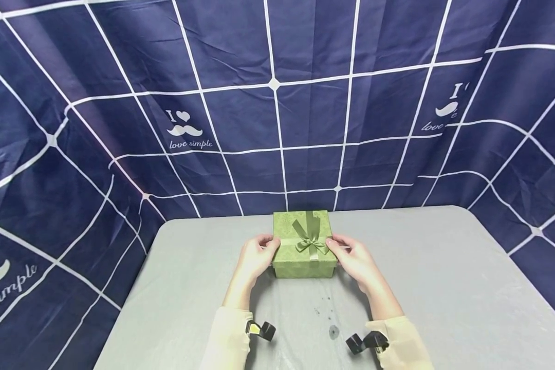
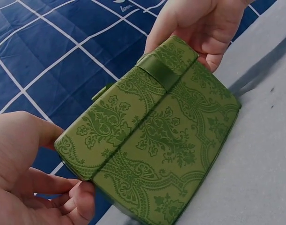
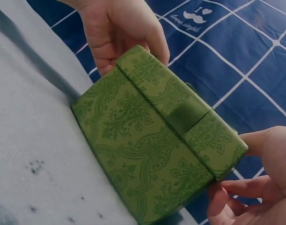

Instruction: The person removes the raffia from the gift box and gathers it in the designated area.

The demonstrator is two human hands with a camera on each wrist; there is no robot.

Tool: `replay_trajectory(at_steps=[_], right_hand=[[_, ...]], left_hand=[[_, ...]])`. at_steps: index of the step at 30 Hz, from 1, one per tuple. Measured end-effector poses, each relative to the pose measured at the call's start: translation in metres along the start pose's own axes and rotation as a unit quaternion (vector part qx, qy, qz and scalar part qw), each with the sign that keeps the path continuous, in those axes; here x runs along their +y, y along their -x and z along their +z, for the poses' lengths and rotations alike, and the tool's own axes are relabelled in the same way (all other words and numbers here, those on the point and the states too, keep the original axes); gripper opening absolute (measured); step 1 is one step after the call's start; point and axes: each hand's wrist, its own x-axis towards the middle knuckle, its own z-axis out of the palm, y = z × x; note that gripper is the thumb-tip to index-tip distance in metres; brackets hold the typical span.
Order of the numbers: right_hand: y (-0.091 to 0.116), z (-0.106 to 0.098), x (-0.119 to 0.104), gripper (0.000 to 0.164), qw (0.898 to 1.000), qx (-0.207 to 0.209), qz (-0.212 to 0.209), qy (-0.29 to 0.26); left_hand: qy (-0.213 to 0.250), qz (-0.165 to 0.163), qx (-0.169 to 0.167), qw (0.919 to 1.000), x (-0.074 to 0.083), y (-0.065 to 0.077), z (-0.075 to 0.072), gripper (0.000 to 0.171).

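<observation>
A green gift box (image 1: 303, 269) with a floral pattern sits near the back edge of the table, its lid (image 1: 287, 226) on top. Across the lid runs a green ribbon tied in a bow (image 1: 311, 243). My left hand (image 1: 258, 256) grips the lid's left side, thumb on top and fingers curled at the edge. On the opposite side, my right hand (image 1: 351, 257) holds the lid the same way. Both wrist views show the box front close up, with the left hand (image 2: 35, 173) and right hand (image 3: 260, 173) at the lid's lower rim.
The table (image 1: 189, 288) has a pale grey covering with a few dark spots (image 1: 334, 332) in front of the box. A navy curtain (image 1: 240, 118) with white grid lines hangs behind and at both sides. A black wrist camera (image 1: 267, 331) sits on each sleeve.
</observation>
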Motion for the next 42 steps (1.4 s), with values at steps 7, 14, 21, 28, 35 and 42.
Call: replay_trajectory(at_steps=[7, 14, 21, 28, 35, 42], right_hand=[[-0.002, 0.001, -0.001, 0.058, 1.000, 0.001, 0.002, -0.012], [-0.001, 0.000, 0.001, 0.059, 1.000, -0.002, 0.002, -0.014], [0.000, 0.000, 0.002, 0.057, 1.000, 0.002, 0.002, -0.012], [0.001, -0.001, 0.000, 0.056, 1.000, 0.007, 0.002, -0.012], [0.000, -0.002, -0.004, 0.057, 1.000, 0.008, -0.002, -0.007], [0.001, -0.004, -0.006, 0.056, 1.000, 0.007, -0.004, -0.013]], left_hand=[[0.009, -0.002, 0.004, 0.9999, 0.002, 0.000, 0.000, 0.043], [0.007, 0.013, 0.007, 0.9999, 0.003, 0.000, 0.001, 0.040], [-0.003, 0.018, 0.007, 0.9998, 0.002, 0.002, 0.001, 0.039], [-0.015, 0.020, 0.009, 0.9996, 0.006, 0.002, 0.000, 0.039], [-0.015, 0.029, 0.011, 0.9994, 0.010, 0.002, -0.002, 0.037], [-0.016, 0.035, 0.011, 0.9992, 0.012, 0.002, -0.002, 0.038]])
